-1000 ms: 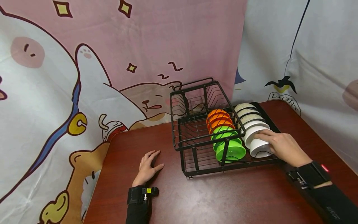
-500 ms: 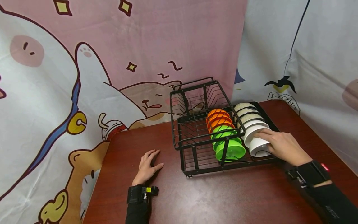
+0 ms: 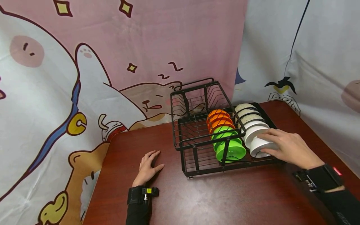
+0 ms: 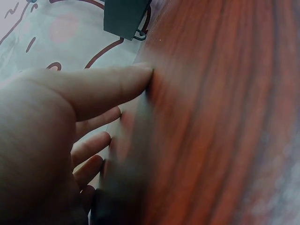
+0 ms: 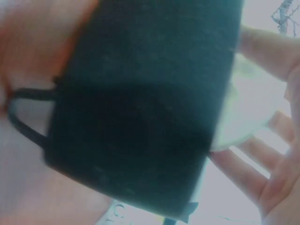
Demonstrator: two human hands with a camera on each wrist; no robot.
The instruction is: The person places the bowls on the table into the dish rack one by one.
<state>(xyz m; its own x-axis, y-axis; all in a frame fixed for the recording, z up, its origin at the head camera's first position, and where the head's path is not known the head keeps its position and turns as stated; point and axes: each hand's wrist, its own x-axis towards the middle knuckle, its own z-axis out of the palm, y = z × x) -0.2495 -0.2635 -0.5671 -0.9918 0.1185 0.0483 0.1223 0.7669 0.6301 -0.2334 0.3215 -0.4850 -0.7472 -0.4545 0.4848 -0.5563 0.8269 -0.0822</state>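
text: none legible | backdrop cloth [image 3: 284, 97] lettering: partly hidden, unreadable

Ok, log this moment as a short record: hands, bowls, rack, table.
Left hand: flat on the table, holding nothing.
Right hand: fingers round the nearest white bowl.
White bowls: a row on edge in the rack's right side.
Green bowls: near middle of rack.
Orange bowls: behind the green ones.
Rack: black wire, on the table.
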